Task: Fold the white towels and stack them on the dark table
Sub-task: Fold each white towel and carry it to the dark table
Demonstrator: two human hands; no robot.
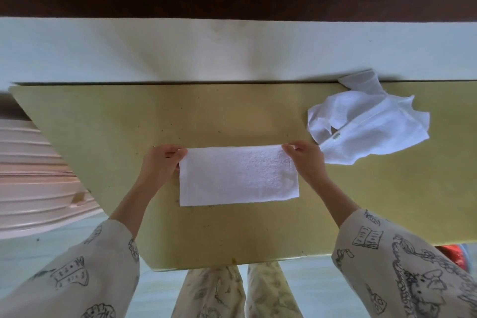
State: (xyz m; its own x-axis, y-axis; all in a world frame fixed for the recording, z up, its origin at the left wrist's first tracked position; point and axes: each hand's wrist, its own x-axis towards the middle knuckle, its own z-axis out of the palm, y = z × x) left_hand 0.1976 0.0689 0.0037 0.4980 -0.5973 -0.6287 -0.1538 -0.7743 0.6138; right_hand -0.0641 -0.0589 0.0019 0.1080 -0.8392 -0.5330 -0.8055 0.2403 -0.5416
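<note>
Pinching the far corners of the folded towel (238,175) with our left hand (161,162) and right hand (305,159), fingers closed on the cloth, we keep it taut and square on the table (103,124), the crumpled towel (369,121) waiting just beside.

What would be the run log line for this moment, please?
left hand: pinching far left corner of folded towel | right hand: pinching far right corner | crumpled towel: unfolded, right | stack: none
</note>
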